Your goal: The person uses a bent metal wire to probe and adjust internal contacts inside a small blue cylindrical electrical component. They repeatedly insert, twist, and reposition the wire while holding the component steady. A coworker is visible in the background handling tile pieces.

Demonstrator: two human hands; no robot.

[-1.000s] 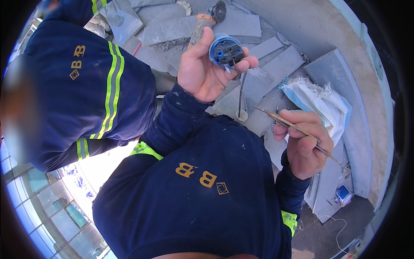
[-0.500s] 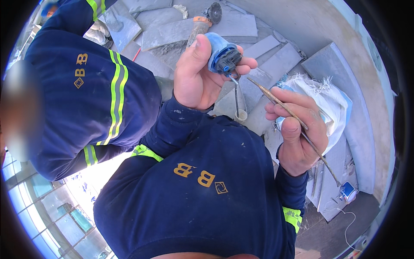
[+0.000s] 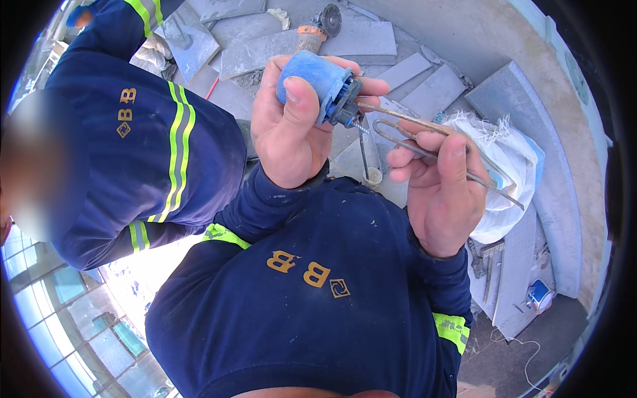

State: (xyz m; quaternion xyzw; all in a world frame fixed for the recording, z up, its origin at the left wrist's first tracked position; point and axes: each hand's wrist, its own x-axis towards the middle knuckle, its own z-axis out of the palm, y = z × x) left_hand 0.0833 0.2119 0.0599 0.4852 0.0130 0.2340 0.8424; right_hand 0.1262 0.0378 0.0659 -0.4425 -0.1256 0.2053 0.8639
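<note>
My left hand (image 3: 292, 142) is wrapped round a blue industrial plug (image 3: 313, 81), a cylinder with a dark, toothed insert at its right end. From beneath that insert a small screw (image 3: 359, 127) sticks out. Between the fingers and thumb of my right hand (image 3: 443, 199) is a thin rusty metal rod (image 3: 397, 113), bent back on itself in a loop. One tip of the rod reaches the dark end of the plug; whether it goes inside, I cannot tell. The rod's other end juts out to the right, past my hand.
Grey stone slabs (image 3: 358, 38) cover the ground ahead, with an angle grinder (image 3: 312, 36) on them. A white woven sack (image 3: 507, 156) lies right, by a curved wall (image 3: 564, 86). A co-worker (image 3: 146, 152) bends close at left. A small cup (image 3: 373, 177) stands beyond my chest.
My left hand has turned the plug, so more of its blue side shows. My right hand has moved left and turned the rod, bringing its tip to the plug; the bent loop is now visible.
</note>
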